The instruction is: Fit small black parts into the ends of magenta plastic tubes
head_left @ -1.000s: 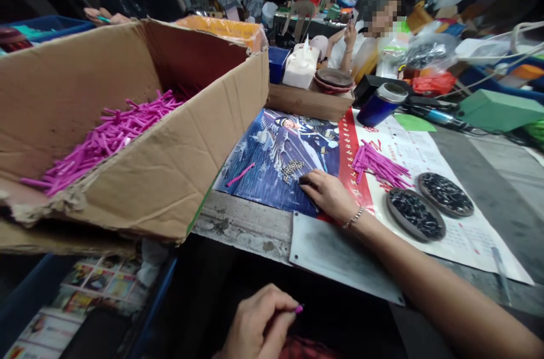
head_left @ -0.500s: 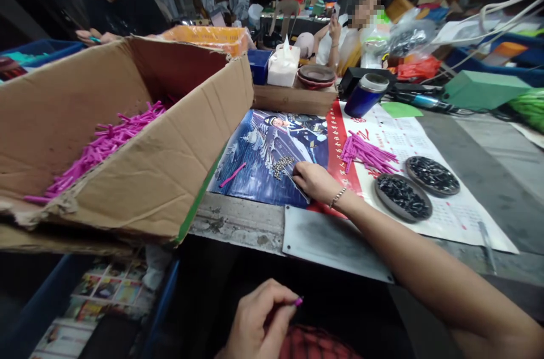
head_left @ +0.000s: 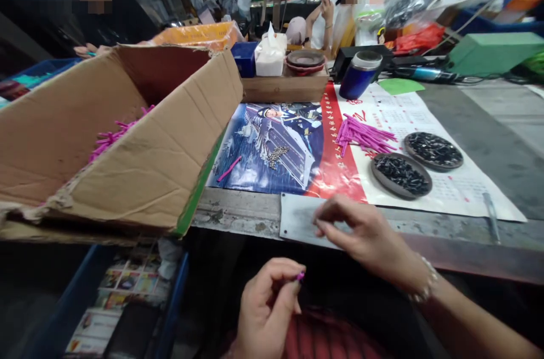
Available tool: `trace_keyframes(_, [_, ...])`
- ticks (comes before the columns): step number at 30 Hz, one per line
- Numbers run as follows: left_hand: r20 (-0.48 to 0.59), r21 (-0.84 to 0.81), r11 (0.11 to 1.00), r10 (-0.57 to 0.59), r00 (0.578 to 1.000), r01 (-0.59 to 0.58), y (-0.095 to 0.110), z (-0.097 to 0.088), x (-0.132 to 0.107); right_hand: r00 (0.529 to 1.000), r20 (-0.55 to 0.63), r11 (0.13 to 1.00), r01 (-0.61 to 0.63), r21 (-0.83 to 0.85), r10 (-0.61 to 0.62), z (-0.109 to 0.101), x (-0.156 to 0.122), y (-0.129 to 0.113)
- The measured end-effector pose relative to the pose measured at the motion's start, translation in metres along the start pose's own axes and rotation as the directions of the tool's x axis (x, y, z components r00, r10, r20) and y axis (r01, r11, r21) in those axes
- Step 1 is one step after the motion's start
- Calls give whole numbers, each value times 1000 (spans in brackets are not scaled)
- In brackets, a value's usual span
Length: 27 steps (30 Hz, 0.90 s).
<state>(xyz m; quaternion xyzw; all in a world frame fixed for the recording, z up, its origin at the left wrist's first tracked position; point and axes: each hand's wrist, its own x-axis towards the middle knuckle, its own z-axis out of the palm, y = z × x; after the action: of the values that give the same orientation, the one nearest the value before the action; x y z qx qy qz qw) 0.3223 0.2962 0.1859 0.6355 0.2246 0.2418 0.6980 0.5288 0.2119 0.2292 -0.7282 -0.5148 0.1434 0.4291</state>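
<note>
Your left hand (head_left: 266, 308) sits low, close to your lap, thumb & forefinger pinched on a pink stick (head_left: 300, 276); only its tip pokes out above the fingers. Your right hand (head_left: 365, 234) hovers just up & right of it, in front of the table edge (head_left: 238, 214). Its fingers curl toward the thumb w/ a narrow gap, but it's blurred, so can't tell whether it grips anything. You've a bracelet (head_left: 423, 288) on that wrist.

On the table a poster (head_left: 255, 178) lies flat, w/ a small heap of metal beads (head_left: 276, 154) approx. mid-sheet & a loose stick (head_left: 229, 168) just left of them. A pile of pink sticks (head_left: 361, 135) lies further right, near two dark dishes (head_left: 399, 196) filled w/ black bits. Behind them stands a blue cup (head_left: 359, 78), beside a wooden tray (head_left: 284, 90). At your left a big cardboard box (head_left: 148, 161) rests at the table's end; its boxed sticks (head_left: 114, 135) show pink over the rim. Two other people sit at the far side, well apart from your hands.
</note>
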Motion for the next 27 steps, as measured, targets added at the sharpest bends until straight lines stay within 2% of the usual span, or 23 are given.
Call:
trace_keyframes(3, [-36,-104,991,-91,995,87,7,14,8,993,-96,997,76,32,-73,7,-39,-13])
trace_keyframes(6, [-20,-163,977,-142,990,137,10,27,12,969,-208,991,128,-24,-130,15,-60,-16])
trace_keyframes(12, [19,-216,944,-249,968,248,7,44,10,947,-318,999,46,-6,-46,27,-76,-8])
trace_keyframes(15, [9,-256,916,-317,948,309,5,47,8,935,-352,998,55,5,-50,34,-82,-7])
trace_keyframes(20, [26,-316,879,-367,930,356,9,53,9,909,-410,996,87,26,-68,39,-91,-7])
trace_keyframes(23, [43,-345,853,-402,915,391,14,58,11,890,-455,999,28,42,-6,41,-96,-5])
trace_keyframes(27, [59,-399,806,-453,889,437,17,64,16,844,-513,987,-120,110,160,48,-101,-1])
